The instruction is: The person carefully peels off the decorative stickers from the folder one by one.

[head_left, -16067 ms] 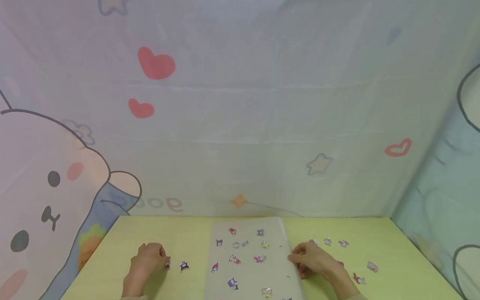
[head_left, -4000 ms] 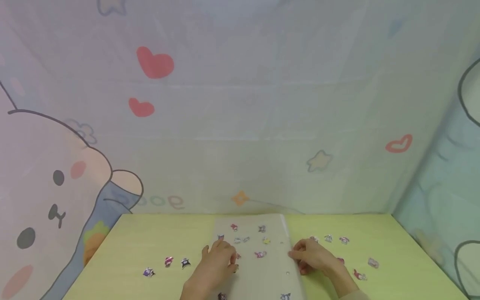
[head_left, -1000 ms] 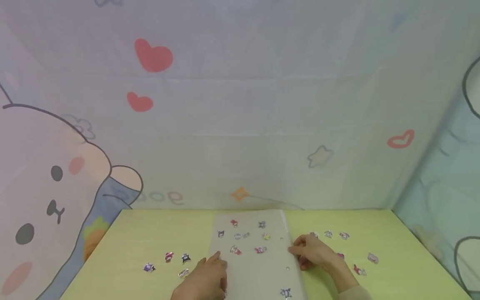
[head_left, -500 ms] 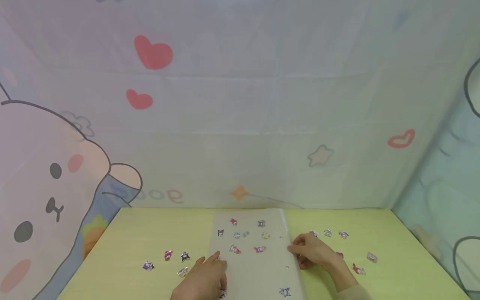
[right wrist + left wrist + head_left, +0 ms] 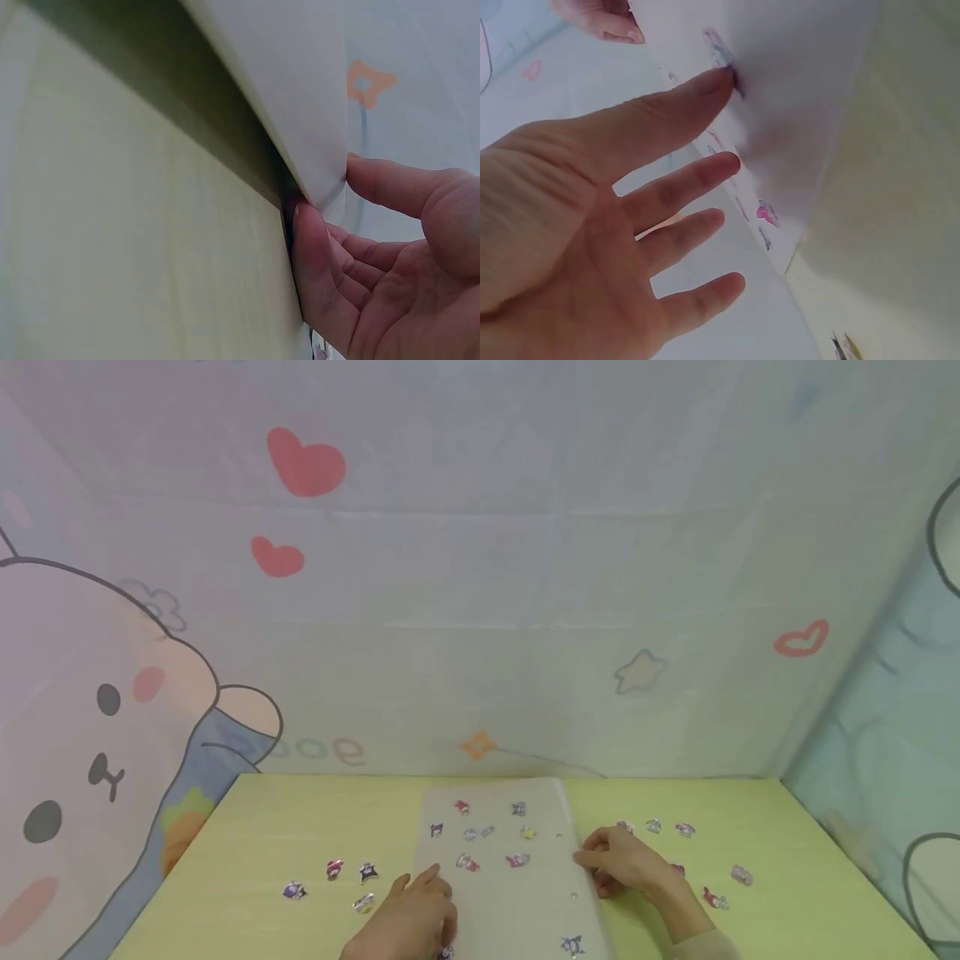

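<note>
A white sticker book [image 5: 517,893] with several small cartoon stickers lies on the table. My left hand [image 5: 412,914] is over its lower left edge. In the left wrist view that hand [image 5: 615,202] has its fingers stretched out, and the thumb tip touches a sticker [image 5: 718,49] on the page. A dark sticker [image 5: 446,952] shows just below the hand in the head view. My right hand [image 5: 618,858] pinches the book's right edge. In the right wrist view, thumb and forefinger of the right hand [image 5: 375,247] hold that edge [image 5: 277,127] raised off the table.
Loose stickers lie left of the book: a purple one [image 5: 295,890], a red one [image 5: 334,868], a black one [image 5: 367,872] and a yellowish one [image 5: 363,903]. Several more, including a red one [image 5: 715,899], lie right of it. A patterned cloth [image 5: 480,568] hangs behind the table [image 5: 315,810].
Since the oldest frame, a purple and a yellowish sticker have gone from the book to the table's left side. In the last second the left hand barely moves; the right hand keeps its grip.
</note>
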The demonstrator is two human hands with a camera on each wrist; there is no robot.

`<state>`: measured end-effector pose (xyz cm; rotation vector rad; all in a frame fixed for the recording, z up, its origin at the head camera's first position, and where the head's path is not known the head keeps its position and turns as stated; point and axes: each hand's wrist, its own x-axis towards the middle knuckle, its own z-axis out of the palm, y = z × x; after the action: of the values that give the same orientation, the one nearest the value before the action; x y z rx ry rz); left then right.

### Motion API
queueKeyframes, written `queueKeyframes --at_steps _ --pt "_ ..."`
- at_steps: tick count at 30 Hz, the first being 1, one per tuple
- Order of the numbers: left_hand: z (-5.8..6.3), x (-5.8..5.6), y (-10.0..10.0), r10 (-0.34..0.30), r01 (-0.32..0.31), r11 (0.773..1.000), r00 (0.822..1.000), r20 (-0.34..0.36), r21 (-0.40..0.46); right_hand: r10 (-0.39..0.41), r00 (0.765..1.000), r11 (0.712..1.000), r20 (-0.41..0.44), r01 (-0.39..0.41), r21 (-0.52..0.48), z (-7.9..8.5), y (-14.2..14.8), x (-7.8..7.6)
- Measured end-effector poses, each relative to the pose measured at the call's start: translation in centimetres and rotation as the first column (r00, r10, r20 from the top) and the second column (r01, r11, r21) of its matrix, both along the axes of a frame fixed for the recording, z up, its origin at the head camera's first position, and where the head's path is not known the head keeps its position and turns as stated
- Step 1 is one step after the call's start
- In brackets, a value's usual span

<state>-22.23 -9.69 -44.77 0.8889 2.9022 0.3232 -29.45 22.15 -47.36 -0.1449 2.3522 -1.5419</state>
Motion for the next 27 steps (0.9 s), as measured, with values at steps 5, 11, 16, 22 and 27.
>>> queueKeyframes --at_steps 5,11,16,22,27 --pt "-0.36 -0.21 -0.08 -0.018 0.018 1.0 0.999 -0.03 0.007 -0.009 1.0 1.0 -0.001 0.009 0.004 0.21 -0.02 -0.1" --pt "-0.26 -0.21 0.14 -0.024 0.025 0.999 1.0 -0.016 0.029 -0.016 1.0 1.0 0.005 0.016 -0.006 0.25 -0.07 -0.05" --pt "-0.28 0.01 0.2 -0.063 0.063 0.998 0.997 -0.054 0.001 -0.021 1.0 1.0 0.01 0.021 0.002 0.13 -0.16 0.08" --pt "-0.07 0.25 0.26 -0.074 0.072 0.997 0.995 -0.074 -0.024 -0.018 1.0 1.0 0.008 0.018 0.007 0.07 -0.22 0.05" --pt "0.27 0.4 0.26 -0.058 0.055 0.998 0.995 -0.078 -0.043 -0.011 1.0 1.0 0.006 0.011 0.005 0.04 -0.16 0.01"
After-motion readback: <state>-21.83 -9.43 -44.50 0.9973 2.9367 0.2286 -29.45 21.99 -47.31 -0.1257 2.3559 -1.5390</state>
